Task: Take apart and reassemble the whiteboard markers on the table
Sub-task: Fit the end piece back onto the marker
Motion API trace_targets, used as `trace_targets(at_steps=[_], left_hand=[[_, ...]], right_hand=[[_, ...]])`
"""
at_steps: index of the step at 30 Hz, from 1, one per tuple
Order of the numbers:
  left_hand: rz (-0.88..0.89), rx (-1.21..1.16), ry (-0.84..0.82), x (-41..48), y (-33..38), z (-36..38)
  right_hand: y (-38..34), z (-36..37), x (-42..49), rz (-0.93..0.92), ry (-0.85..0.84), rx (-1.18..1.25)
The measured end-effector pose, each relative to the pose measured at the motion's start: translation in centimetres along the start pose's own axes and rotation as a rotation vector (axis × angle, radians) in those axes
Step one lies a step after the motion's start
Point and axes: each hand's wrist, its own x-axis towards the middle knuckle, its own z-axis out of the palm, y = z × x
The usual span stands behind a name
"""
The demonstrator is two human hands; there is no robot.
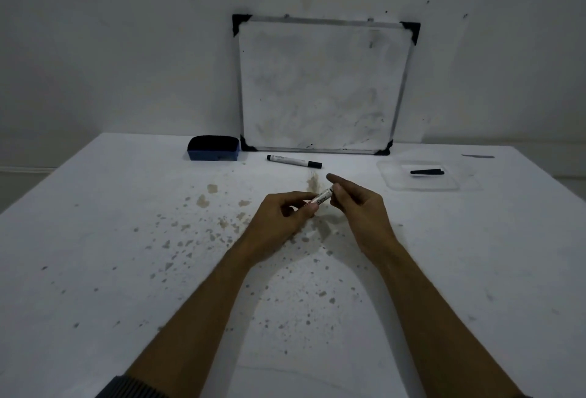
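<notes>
Both my forearms reach over the stained white surface [111,223]; beyond leans a whiteboard [322,84]. My left hand [282,217] and right hand [358,204] pinch one marker [322,198] between their fingers, above the surface. Another marker [294,161] lies farther back.

left hand [282,214]: bare | right hand [358,204]: bare | forearms: bare, uncovered to the frame edge | left sleeve [126,386]: dark grey ribbed cuff, pushed up

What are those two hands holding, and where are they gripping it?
A white-barrelled whiteboard marker. The left hand pinches its lower barrel; the right hand grips its upper end, which its fingers hide.
</notes>
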Motion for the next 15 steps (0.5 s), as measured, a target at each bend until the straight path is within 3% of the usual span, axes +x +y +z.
trace_targets(at_steps=[2,7,15], left_hand=[[0.003,0.007,0.013,-0.05,0.02,0.01],[-0.011,-0.041,0.017,0.01,0.11,-0.16],[-0.016,-0.026,-0.016,-0.09,-0.16,-0.39]], right_hand=[[-0.04,-0.02,-0.15,-0.049,0.013,-0.101],[0.00,0.02,-0.12,-0.035,0.000,0.025],[0.23,-0.04,-0.34,-0.038,-0.004,-0.069]])
